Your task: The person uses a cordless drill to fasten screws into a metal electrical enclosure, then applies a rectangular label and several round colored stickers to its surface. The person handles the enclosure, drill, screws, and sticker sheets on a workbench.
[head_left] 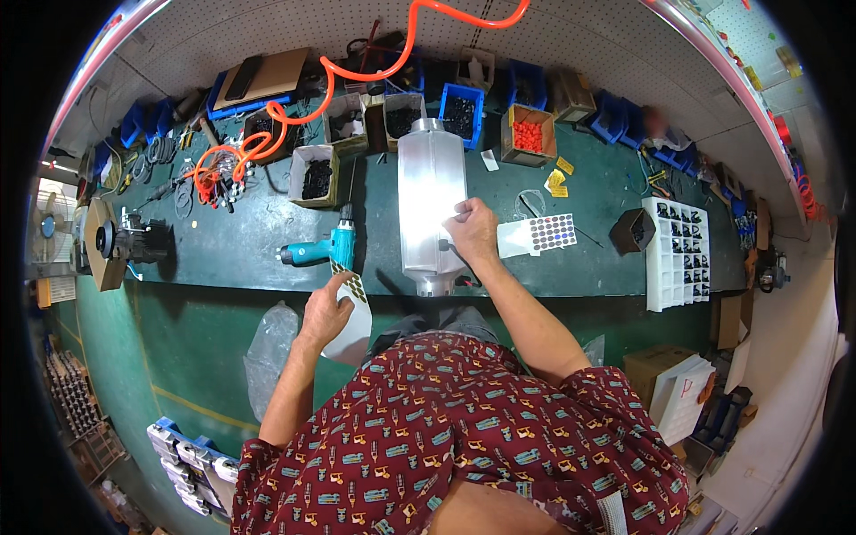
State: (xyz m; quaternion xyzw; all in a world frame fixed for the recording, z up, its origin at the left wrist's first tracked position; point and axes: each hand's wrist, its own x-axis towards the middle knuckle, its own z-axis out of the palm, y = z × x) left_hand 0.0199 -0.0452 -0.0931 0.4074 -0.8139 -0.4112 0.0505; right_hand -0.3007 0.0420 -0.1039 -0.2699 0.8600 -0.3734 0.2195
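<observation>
A long silver metal housing [432, 192] with narrower round ends lies on the bench, pointing away from me. My right hand [474, 230] is closed at its right side, fingers bent against the metal; a small dark spot shows by the fingertips. My left hand [328, 310] holds a white sticker sheet [349, 332] with dark gold round stickers at the bench's front edge. Its index finger lies along the stickers. Just beyond that hand is a teal and black power screwdriver [323, 248] with a long bit.
Another sheet of round stickers [553, 234] lies right of the housing. Farther right stand a dark open box [632, 230] and a white foam tray [658, 294] of black parts. Parts bins [314, 192] line the back. An orange coiled hose [332, 73] hangs over the bench.
</observation>
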